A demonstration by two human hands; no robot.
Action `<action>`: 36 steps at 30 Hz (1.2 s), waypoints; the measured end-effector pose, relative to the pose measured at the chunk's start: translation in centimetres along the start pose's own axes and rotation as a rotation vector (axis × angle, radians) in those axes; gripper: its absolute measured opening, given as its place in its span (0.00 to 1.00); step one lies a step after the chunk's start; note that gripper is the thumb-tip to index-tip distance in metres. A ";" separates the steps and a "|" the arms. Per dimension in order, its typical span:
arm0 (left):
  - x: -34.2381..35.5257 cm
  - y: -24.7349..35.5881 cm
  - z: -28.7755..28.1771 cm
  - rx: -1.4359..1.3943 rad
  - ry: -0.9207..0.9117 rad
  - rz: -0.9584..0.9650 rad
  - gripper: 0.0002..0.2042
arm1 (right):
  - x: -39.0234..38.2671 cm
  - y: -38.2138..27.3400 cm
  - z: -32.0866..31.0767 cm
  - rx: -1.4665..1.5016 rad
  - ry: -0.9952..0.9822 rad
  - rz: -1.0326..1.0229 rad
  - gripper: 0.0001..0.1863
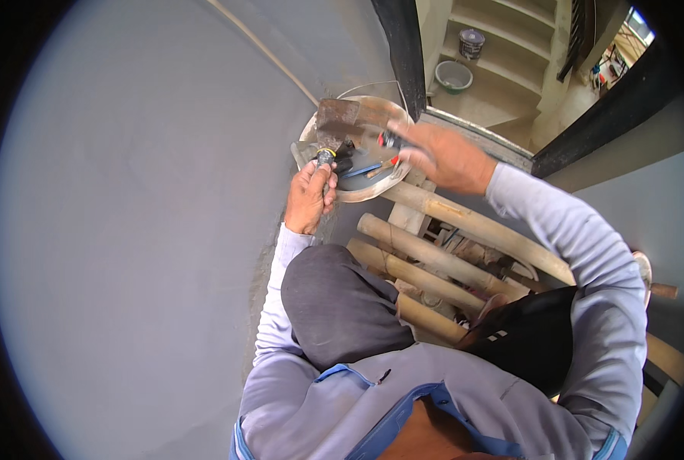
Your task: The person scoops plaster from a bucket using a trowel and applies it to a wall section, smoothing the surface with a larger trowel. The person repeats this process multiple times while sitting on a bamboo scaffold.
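Overall, a grey wall (127, 230) is the largest item, filling the region left of both hands. Beyond the right hand, through a doorway: staircase (503, 54). Nearer the body than the right hand: round bamboo poles (445, 257), with gaps between them. Just ahead of the left hand, and left of the right: white-rimmed bucket (361, 198); its support is hidden. Farther off, past the right hand, a basin (454, 75) and a dark pail (471, 44) on the stairs.

Left hand (309, 195): fingers closed round the handle of a broad scraper (338, 115), whose blade lies over the bucket, beyond the fingers. Right hand (453, 157): gripping a black-and-red-handled tool (390, 139) at the bucket's near right side; working end motion-blurred, contact with the scraper cannot be told. Inside the bucket, between the hands: a blue-handled tool (361, 169).

Risk (judged): a slip of the right-hand tool along the blade could nick the left fingers; a knock on the rim could tip the bucket; a loosened grip could drop a tool through the pole gaps.

Count: hands 2, both occupied; held tools 2; bucket 1; basin 1; pail 1; blue-handled tool 1; poles at least 4.
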State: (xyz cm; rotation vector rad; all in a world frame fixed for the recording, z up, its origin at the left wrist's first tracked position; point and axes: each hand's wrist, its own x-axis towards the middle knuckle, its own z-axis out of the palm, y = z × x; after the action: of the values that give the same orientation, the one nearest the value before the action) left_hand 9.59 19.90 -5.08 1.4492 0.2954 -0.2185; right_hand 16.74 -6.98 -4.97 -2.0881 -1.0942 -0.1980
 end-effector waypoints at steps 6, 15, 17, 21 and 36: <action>-1.4 0.3 1.0 0.126 -0.005 -0.002 0.08 | 0.4 -0.3 0.4 -0.040 -0.105 0.086 0.21; -2.2 -0.4 0.5 0.283 0.046 0.051 0.09 | 2.1 -1.3 0.4 -0.084 -0.173 0.120 0.22; -2.4 0.0 0.3 0.253 0.065 0.072 0.09 | 1.5 -3.3 0.2 -0.129 -0.322 0.084 0.22; -2.6 0.2 0.5 0.234 0.061 0.051 0.09 | 2.3 -1.1 0.4 -0.128 -0.037 0.061 0.24; -1.7 -2.9 2.8 0.062 -0.494 -0.164 0.09 | -2.0 0.7 -10.0 -0.015 0.157 0.536 0.23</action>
State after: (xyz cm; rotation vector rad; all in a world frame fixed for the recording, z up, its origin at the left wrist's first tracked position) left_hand 7.26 16.71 -6.96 1.3822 0.0016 -0.7102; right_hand 18.05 -15.36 0.76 -2.2533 -0.4169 -0.1028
